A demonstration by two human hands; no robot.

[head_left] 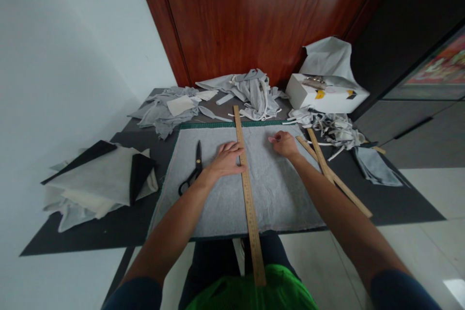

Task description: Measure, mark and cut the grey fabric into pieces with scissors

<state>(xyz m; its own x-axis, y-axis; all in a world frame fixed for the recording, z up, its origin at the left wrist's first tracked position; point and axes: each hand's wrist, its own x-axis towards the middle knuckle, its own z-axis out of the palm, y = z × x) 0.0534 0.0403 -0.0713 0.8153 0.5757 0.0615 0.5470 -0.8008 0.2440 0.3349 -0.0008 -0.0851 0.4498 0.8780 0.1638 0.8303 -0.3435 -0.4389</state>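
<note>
A: Start with your left hand (228, 159). Is it clenched?

B: No, your fingers lie spread, fingertips and thumb resting on the long wooden ruler (249, 203) without wrapping round it.

A: And your right hand (286, 145)?

B: Your thumb and fingers pinch a small pink piece (272, 139) just above or on the grey cloth (218, 210); you can't tell from here whether it touches.

A: Where does that cloth sit?

B: It lies spread over the middle of your dark tabletop (121, 230), reaching its near edge, with a green cutting mat (214, 125) showing along the cloth's far side. Your ruler crosses it, its near end jutting past the tabletop's near edge.

A: What else is close to you?

B: Black-handled scissors (198, 160) lie on the cloth, just beside your left hand. Two crossed wooden strips (319, 152) lie toward the right edge.

A: And farther out?

B: You have folded grey and black fabric (98, 177) at the left edge, fabric scraps (256, 92) along the far edge, and a white box (300, 94) at the far right corner.
</note>
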